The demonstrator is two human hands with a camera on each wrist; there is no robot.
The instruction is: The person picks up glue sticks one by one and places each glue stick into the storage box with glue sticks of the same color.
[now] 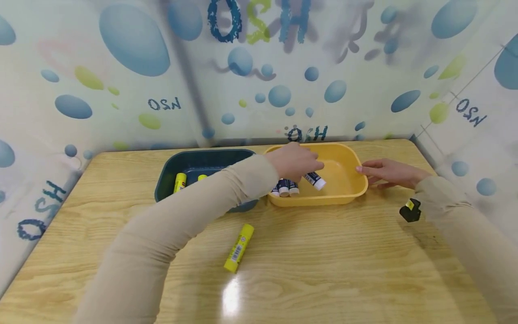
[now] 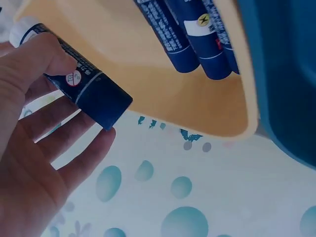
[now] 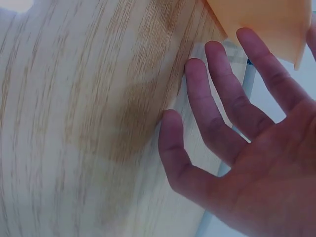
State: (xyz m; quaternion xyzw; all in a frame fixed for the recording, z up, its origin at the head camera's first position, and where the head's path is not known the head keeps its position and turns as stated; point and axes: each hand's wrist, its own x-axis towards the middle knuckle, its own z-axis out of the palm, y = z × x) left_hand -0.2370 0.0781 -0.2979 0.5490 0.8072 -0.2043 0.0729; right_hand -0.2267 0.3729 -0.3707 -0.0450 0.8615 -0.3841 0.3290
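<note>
My left hand point(image 1: 294, 161) is over the yellow bin point(image 1: 317, 200) and holds a dark blue glue stick point(image 2: 86, 79) with a white end, pinched between thumb and fingers. Several similar blue glue sticks point(image 2: 200, 37) lie side by side at the bin's left end. At the bin's right end is my right hand point(image 1: 390, 172), its thumb at the rim. In the right wrist view the right fingers point(image 3: 205, 101) are spread, the index fingertip overlapping the bin's outer wall.
A dark blue bin point(image 1: 162, 180) stands left of the yellow one, with yellow glue sticks point(image 1: 180, 182) inside, partly hidden by the left sleeve. Another yellow glue stick point(image 1: 239, 248) lies on the wooden table point(image 1: 323, 261) in front. A small black object point(image 1: 410, 210) shows beside the right cuff.
</note>
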